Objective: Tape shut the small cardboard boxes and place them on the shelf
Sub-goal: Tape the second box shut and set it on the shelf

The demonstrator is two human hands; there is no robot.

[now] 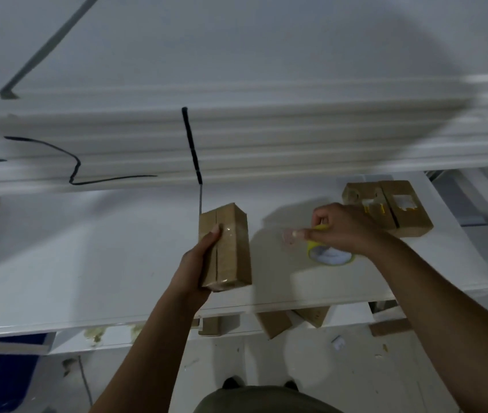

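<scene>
The box [231, 254] is recorded as matt brown cardboard, with glossy clear tape [230, 231] over its seam. The tabletop [88, 263] is noted as smooth and white. The tape roll [330, 255] is seen as glossy film.

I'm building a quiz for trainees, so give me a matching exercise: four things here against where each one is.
Things: 1 tall box; 2 tape roll; 3 pair of boxes; 4 lower boxes.
Places: A in the right hand; B far right on the white surface; C beneath the surface's front edge; D in the left hand.
Pairs: 1-D; 2-A; 3-B; 4-C.
</scene>
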